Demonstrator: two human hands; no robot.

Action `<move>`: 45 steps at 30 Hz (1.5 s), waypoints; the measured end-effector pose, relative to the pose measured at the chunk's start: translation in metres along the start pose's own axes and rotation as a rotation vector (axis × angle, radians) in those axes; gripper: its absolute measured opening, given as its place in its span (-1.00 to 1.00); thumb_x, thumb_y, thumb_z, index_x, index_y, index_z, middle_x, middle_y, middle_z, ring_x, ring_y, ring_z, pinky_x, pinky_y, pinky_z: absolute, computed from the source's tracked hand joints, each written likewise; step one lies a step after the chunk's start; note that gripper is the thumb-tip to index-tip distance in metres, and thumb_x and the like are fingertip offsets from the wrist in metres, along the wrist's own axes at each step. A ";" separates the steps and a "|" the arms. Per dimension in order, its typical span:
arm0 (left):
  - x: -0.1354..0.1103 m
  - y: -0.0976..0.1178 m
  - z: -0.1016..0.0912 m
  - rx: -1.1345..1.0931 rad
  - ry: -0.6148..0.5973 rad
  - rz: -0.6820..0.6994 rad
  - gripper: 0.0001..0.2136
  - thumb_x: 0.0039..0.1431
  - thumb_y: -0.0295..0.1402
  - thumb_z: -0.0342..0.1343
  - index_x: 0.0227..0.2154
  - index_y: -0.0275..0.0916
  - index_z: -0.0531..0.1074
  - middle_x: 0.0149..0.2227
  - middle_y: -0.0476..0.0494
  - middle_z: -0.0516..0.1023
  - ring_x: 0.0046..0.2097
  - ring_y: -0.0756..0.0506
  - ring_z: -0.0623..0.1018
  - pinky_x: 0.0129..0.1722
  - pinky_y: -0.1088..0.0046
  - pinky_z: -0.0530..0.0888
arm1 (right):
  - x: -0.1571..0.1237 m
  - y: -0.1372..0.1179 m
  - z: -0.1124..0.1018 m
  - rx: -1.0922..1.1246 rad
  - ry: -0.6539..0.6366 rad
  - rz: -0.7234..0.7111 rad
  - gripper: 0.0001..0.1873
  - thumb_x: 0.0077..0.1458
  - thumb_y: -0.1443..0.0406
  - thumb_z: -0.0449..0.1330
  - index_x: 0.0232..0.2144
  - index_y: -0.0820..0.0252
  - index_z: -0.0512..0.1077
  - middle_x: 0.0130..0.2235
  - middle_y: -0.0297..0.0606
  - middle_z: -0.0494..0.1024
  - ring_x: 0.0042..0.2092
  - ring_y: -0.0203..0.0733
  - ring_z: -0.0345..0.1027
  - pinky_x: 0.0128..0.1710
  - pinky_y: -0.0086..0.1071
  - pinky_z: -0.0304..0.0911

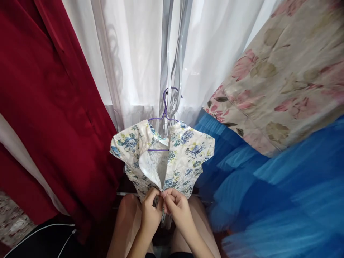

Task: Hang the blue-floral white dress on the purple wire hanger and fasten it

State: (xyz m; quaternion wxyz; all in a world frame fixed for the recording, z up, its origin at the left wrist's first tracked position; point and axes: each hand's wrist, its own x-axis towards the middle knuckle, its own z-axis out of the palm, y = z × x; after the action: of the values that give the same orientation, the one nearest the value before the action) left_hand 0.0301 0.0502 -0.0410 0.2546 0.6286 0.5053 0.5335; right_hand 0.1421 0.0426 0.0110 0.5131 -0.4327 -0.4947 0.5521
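Note:
A white dress or blouse (185, 157) printed with blue flowers hangs on a purple wire hanger (165, 102) in front of me. Its opening is parted from the neckline down, and the left flap folds outward to show a pale lining (149, 168). At the lower end of that opening, my left hand (152, 206) pinches the garment's edge. My right hand (177, 206) pinches the fabric right beside it, fingertips nearly touching the left ones. Any zip pull or small fastener between the fingers is hidden. The garment's lower part is behind my hands.
White sheer curtains (134, 53) hang behind, with pale straps (169, 46) coming down to the hanger. Red cloth (64, 107) drapes on the left. Floral fabric (290, 79) and blue tulle (268, 200) fill the right. A white cable (43, 226) crosses a dark surface at lower left.

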 end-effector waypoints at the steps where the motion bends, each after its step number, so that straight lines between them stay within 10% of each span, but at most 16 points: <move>1: 0.002 -0.001 -0.002 0.002 -0.013 0.020 -0.79 0.28 -0.38 0.02 -0.50 -0.23 0.31 -0.48 -0.04 0.42 -0.37 -0.06 0.46 -0.28 0.46 0.38 | 0.005 -0.007 -0.001 0.016 0.015 -0.001 -0.61 0.17 0.02 0.21 -0.46 0.22 0.39 -0.68 -0.44 0.33 -0.62 -0.38 0.09 -0.57 -0.47 0.00; 13: -0.015 -0.006 0.006 0.028 -0.057 0.033 -0.77 0.28 -0.36 0.03 -0.51 -0.24 0.26 -0.46 -0.02 0.35 -0.37 -0.03 0.42 -0.31 0.50 0.34 | 0.095 -0.167 0.006 0.057 0.097 -0.378 -0.77 0.05 0.17 0.30 -0.47 0.25 0.48 -0.67 -0.44 0.36 -0.63 -0.41 0.05 -0.62 -0.48 -0.05; 19: -0.004 0.004 0.000 -0.066 -0.089 0.043 -0.89 0.28 -0.36 0.06 -0.34 -0.25 0.42 -0.33 -0.12 0.49 -0.23 -0.11 0.51 -0.17 0.40 0.43 | 0.082 -0.151 0.005 -0.015 0.098 -0.409 -0.73 0.12 0.10 0.25 -0.38 0.20 0.46 -0.66 -0.46 0.36 -0.63 -0.38 0.11 -0.60 -0.47 0.02; 25: 0.090 0.093 -0.052 -0.058 0.138 0.366 -0.59 0.31 -0.37 0.07 0.20 -0.18 0.29 -0.14 -0.20 0.51 -0.16 -0.10 0.52 -0.08 0.33 0.46 | 0.069 -0.146 -0.002 -0.158 0.014 -0.421 -0.67 0.14 0.03 0.25 -0.40 0.19 0.41 -0.66 -0.46 0.34 -0.61 -0.35 0.18 -0.57 -0.45 0.08; 30: 0.153 0.139 -0.068 0.082 -0.065 0.512 -0.83 0.35 -0.36 0.04 -0.09 -0.21 0.48 -0.29 -0.07 0.55 -0.27 -0.03 0.53 -0.23 0.46 0.44 | 0.070 -0.151 -0.004 -0.158 -0.030 -0.406 -0.68 0.17 0.05 0.22 -0.42 0.18 0.38 -0.65 -0.46 0.34 -0.61 -0.37 0.15 -0.57 -0.46 0.04; 39: 0.166 0.157 -0.080 -0.061 0.296 0.586 -0.86 0.36 -0.34 0.05 -0.20 -0.30 0.44 -0.37 -0.02 0.48 -0.33 0.02 0.52 -0.30 0.49 0.46 | 0.094 -0.106 0.000 -0.194 0.048 -0.415 -0.68 0.22 0.04 0.16 -0.40 0.12 0.25 -0.65 -0.56 0.13 -0.61 -0.39 -0.07 -0.58 -0.46 -0.15; 45: 0.212 0.076 -0.150 -0.439 0.704 0.148 -0.90 0.36 -0.35 0.04 -0.20 -0.29 0.35 -0.42 0.08 0.36 -0.34 0.09 0.42 -0.24 0.50 0.42 | 0.062 -0.082 -0.015 -0.313 -0.021 -0.342 -0.70 0.27 0.12 0.11 -0.44 0.12 0.20 -0.62 -0.55 0.10 -0.58 -0.38 -0.09 -0.54 -0.43 -0.18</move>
State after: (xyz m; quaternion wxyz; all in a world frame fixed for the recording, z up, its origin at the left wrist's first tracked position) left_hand -0.0987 0.1823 0.1575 0.1552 0.3734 0.3895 0.8275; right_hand 0.1624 0.1046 0.0922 0.5205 -0.4110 -0.6459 0.3781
